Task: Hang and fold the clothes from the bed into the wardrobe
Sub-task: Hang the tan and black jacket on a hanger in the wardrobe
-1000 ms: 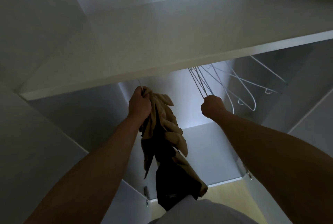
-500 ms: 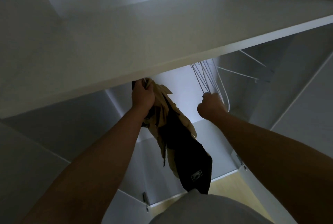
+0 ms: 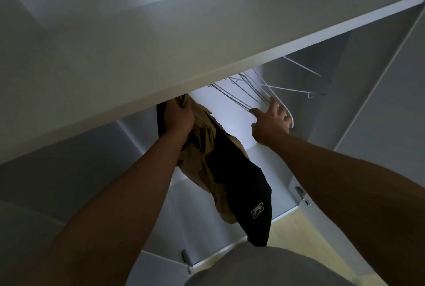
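On my feed the left hand (image 3: 178,116) is clenched round the top of the tan-and-black clothes (image 3: 230,170), right up under the shelf (image 3: 207,44), the rest dangling below it. Over to its right, the right hand (image 3: 271,122) is splayed loose, just touching the wire hangers (image 3: 241,92).

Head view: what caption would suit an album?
Left hand holds tan-and-black clothes under the wardrobe shelf; right hand touches the wire hangers.

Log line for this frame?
left grip: holds tan-and-black clothes under shelf | right grip: open, touching wire hangers | phase: hanging
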{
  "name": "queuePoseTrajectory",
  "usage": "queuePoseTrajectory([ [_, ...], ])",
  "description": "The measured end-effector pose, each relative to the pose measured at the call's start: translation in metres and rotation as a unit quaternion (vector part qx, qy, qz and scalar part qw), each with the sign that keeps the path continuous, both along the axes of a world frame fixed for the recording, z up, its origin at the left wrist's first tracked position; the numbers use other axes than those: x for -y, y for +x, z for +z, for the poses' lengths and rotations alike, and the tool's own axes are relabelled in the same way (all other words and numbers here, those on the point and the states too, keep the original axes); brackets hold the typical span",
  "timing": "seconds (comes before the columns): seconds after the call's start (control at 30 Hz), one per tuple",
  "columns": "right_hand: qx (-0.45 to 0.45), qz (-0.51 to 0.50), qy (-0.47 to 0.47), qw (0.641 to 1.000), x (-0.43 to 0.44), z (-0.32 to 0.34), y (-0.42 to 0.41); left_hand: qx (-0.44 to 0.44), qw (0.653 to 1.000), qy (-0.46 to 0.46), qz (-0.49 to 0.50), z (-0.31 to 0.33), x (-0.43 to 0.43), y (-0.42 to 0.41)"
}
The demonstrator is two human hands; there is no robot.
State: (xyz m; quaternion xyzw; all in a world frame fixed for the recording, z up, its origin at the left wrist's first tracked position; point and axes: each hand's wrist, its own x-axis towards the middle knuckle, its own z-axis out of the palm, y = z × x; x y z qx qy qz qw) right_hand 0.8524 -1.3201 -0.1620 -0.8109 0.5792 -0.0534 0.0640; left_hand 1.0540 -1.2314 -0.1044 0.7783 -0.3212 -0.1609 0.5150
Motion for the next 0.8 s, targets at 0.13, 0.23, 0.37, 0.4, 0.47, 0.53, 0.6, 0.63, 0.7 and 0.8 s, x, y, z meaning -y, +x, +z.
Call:
queuePoseTrajectory([
  [0.13, 0.004, 0.017, -0.017, 1.0, 0.02, -0.004, -0.014, -0.006, 1.0, 0.01, -0.003, -0.008, 0.009, -0.007],
  [0.23, 0.017, 0.036, -0.043, 0.998, 0.043, 0.003, -0.028, -0.007, 1.0, 0.019, -0.001, -0.008, 0.019, -0.013],
  [0.37, 0.057, 0.027, -0.104, 0.993, 0.078, 0.01, -0.037, -0.015, 1.0, 0.012, 0.007, -0.003, 0.044, -0.025],
  [0.4, 0.058, 0.013, -0.087, 0.994, 0.086, 0.012, -0.038, -0.014, 1.0, 0.009, 0.013, -0.001, 0.05, -0.028],
  [0.47, 0.055, -0.001, -0.037, 0.998, 0.104, 0.014, -0.04, -0.013, 1.0, 0.005, 0.013, 0.002, 0.063, -0.035],
  [0.53, 0.051, 0.01, -0.012, 0.999, 0.118, 0.014, -0.042, -0.02, 1.0, 0.01, 0.012, 0.004, 0.075, -0.041],
  [0.6, 0.064, 0.032, -0.016, 0.997, 0.129, 0.008, -0.044, -0.027, 0.999, 0.017, 0.02, 0.003, 0.085, -0.047],
  [0.63, 0.074, 0.044, -0.022, 0.996, 0.133, 0.005, -0.044, -0.029, 0.999, 0.013, 0.023, 0.002, 0.089, -0.049],
  [0.7, 0.089, 0.067, -0.011, 0.994, 0.142, -0.001, -0.044, -0.034, 0.999, 0.006, 0.032, 0.001, 0.095, -0.055],
  [0.8, 0.086, 0.108, -0.003, 0.99, 0.151, -0.008, -0.046, -0.005, 0.999, 0.0, 0.034, -0.001, 0.103, -0.062],
])
